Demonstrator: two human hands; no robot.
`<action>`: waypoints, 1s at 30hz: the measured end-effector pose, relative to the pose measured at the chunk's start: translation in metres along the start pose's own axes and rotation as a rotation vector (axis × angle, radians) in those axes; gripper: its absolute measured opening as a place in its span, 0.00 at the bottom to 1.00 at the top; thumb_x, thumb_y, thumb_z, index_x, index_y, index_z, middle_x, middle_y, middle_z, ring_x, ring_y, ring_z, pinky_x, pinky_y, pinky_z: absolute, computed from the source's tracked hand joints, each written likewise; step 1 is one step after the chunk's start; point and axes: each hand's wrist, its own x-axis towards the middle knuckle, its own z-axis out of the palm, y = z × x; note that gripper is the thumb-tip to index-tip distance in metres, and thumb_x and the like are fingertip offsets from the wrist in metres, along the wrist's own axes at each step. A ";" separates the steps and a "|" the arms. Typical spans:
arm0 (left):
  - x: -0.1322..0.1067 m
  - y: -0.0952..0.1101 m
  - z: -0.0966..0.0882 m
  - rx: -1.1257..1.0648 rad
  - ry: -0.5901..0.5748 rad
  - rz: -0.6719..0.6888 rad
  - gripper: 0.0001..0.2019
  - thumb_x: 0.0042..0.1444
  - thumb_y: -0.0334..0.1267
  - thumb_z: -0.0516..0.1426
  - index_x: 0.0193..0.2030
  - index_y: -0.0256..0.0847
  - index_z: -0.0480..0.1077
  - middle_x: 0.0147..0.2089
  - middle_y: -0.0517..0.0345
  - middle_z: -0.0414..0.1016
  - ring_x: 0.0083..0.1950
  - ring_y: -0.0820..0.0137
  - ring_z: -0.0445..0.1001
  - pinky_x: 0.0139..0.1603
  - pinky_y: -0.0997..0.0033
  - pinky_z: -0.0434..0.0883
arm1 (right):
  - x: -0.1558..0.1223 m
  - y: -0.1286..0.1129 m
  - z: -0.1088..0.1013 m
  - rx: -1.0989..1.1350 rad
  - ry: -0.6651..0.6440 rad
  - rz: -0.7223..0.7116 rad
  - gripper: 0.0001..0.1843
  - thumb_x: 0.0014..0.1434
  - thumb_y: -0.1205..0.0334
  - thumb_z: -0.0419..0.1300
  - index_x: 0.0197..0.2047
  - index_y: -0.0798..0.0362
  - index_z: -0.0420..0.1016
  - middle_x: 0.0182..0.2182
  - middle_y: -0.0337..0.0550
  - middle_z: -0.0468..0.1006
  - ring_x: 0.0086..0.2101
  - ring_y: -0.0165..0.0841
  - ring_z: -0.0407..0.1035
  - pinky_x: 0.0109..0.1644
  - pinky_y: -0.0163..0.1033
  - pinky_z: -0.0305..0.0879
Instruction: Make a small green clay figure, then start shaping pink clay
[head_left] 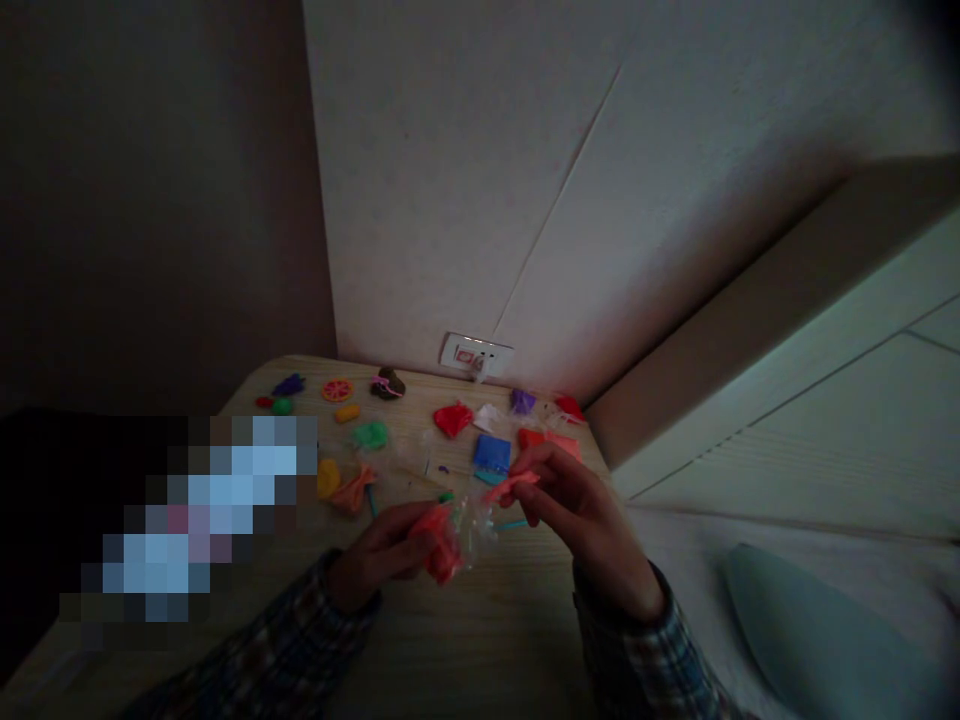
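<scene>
My left hand (386, 553) is closed round a small clear plastic bag (469, 530) that holds a lump of orange-red clay (441, 543), just above the wooden table (465, 640). My right hand (577, 520) pinches a strip of the same orange-red clay (512, 486) that stretches from the bag's mouth up to its fingertips. Both hands sit close together near the middle of the table. Checked sleeves cover both wrists.
Clay pieces in several colours lie across the far half of the table: a blue bag (492, 453), a red lump (453, 418), green (370, 434), yellow (327, 478), an orange slice shape (337, 390), purple (289, 385). A wall socket (475, 354) is behind. A blurred screen (202, 520) stands left.
</scene>
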 end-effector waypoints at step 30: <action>0.003 -0.007 0.001 -0.204 0.056 -0.032 0.19 0.45 0.53 0.60 0.28 0.36 0.68 0.19 0.61 0.65 0.15 0.84 0.47 0.14 0.80 0.42 | -0.005 0.018 -0.023 0.021 0.244 -0.074 0.06 0.58 0.58 0.56 0.33 0.51 0.69 0.35 0.40 0.70 0.38 0.31 0.65 0.42 0.36 0.61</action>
